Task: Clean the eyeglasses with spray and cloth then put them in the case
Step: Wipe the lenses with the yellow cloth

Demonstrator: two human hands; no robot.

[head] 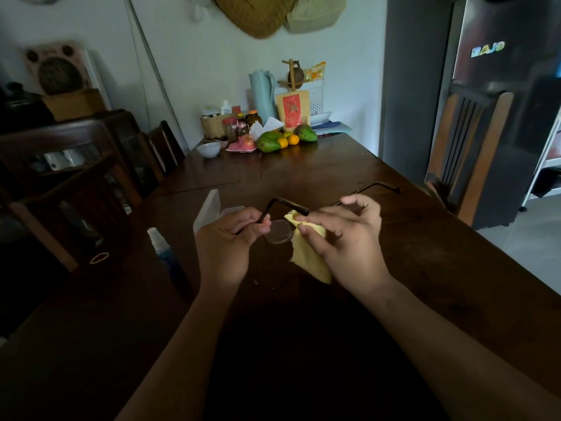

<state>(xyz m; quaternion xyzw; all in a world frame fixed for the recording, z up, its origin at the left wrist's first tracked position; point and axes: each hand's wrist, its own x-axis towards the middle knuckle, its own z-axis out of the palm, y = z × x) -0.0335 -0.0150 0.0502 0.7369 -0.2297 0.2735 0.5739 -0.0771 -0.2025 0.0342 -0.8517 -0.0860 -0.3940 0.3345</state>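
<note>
Above the table (303, 165), the left hand (224, 238) pinches the eyeglasses (279, 230) near one hinge. The frame runs crosswise between both hands. The right hand (343, 238) pinches the cloth (309, 259) over the far lens. The case (209, 208) lies just beyond the left hand, the nearer one.

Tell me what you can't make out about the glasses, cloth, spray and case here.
All in the head view:
- Glasses: one lens is hidden under the cloth and right hand.
- Case: its inside is blocked by the left hand.
- Spray: dim and blurred, label unreadable.
- Smudges on the bare lens: too dark and small to tell.
</note>
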